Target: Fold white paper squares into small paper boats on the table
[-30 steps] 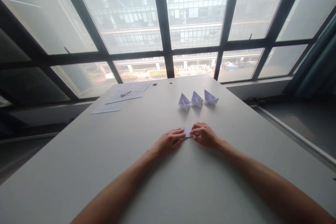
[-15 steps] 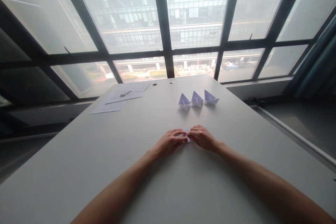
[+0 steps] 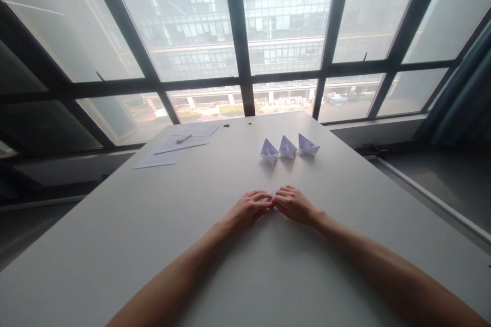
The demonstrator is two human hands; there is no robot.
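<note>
Pinching the small folded paper (image 3: 273, 192) at their fingertips, the left hand (image 3: 247, 208) and right hand (image 3: 294, 205) sit close together between the bench's (image 3: 153, 235) side edges, the paper equally near both, its long axis hidden.

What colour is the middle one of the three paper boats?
The middle boat looks white with a pale lilac tint, best seen in the head view.
</note>
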